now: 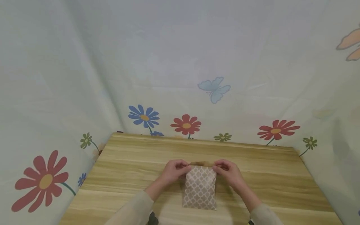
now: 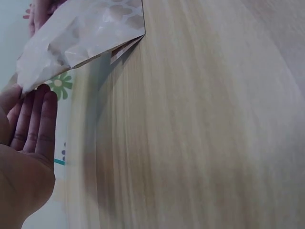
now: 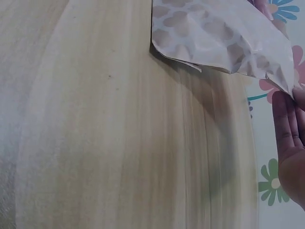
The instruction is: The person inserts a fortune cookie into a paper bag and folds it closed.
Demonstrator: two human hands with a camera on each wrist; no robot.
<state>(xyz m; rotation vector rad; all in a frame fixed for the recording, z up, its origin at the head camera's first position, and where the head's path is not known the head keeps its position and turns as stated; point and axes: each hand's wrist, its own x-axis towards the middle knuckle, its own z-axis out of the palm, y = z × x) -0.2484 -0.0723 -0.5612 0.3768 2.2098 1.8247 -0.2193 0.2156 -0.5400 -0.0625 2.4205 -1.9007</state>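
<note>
Left hand (image 1: 175, 171) and right hand (image 1: 230, 172) pinch opposite top corners of a quatrefoil-patterned paper bag (image 1: 200, 189), tilted with its bottom end on the wood-grain bench (image 1: 135, 153); beyond the bag hangs a flower-printed backdrop (image 1: 168, 68).

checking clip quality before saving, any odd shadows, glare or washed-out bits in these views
Head: dim, flat light, faint shadows beside the patterned bag; left wrist: the bag's print looks washed out at the held end, shadow on the tabletop; right wrist: similar shadow, plus pale haze at left.
</note>
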